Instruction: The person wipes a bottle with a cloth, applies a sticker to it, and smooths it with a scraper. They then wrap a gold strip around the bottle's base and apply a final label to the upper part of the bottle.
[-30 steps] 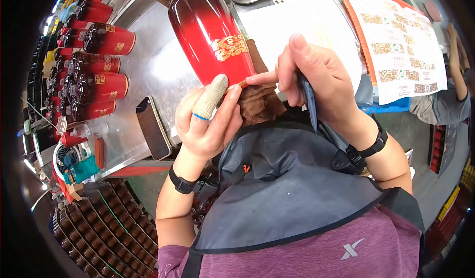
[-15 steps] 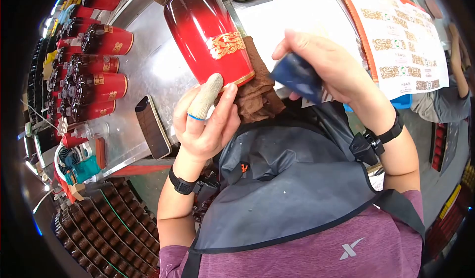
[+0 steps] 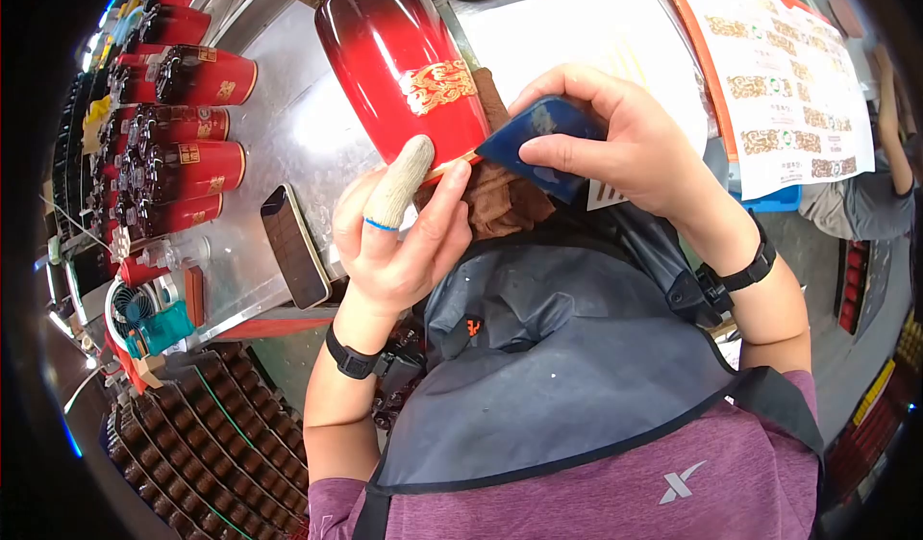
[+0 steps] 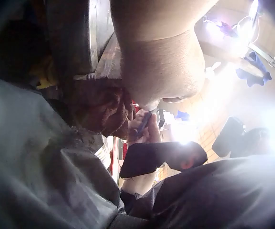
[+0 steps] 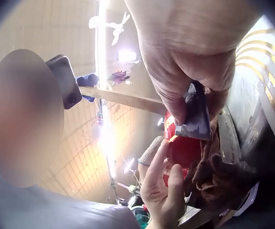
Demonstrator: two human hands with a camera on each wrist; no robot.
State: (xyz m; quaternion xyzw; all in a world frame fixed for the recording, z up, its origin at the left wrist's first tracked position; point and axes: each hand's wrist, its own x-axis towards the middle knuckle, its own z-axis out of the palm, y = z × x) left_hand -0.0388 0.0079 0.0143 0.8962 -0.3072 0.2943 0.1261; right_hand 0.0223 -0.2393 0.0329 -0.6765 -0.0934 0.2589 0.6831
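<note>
A large red bottle [image 3: 404, 59] with a gold emblem lies on a brown cloth [image 3: 502, 199] at the metal table's [image 3: 288, 146] near edge. My left hand [image 3: 404, 237] sits at the bottle's base, and its index finger, in a knit finger cot [image 3: 399, 184], touches the gold rim. My right hand [image 3: 625, 146] pinches a dark blue plastic card [image 3: 538, 146], whose corner meets the base rim. From the right wrist, the card [image 5: 197, 114] hangs above the red base [image 5: 182, 148], with the left hand's fingers [image 5: 163, 191] below. The left wrist view catches the cloth [image 4: 104, 107].
Several smaller red bottles [image 3: 187, 122] lie in rows at the table's left. A phone [image 3: 296, 247] lies flat near the edge. Sheets of gold labels [image 3: 779, 78] sit at the right. A crate of dark bottles [image 3: 202, 444] stands lower left. Another person [image 3: 865, 194] is at far right.
The right hand drew the blue card away to the right, then brought it back so its corner meets the bottle's base rim. The left hand stayed at the base.
</note>
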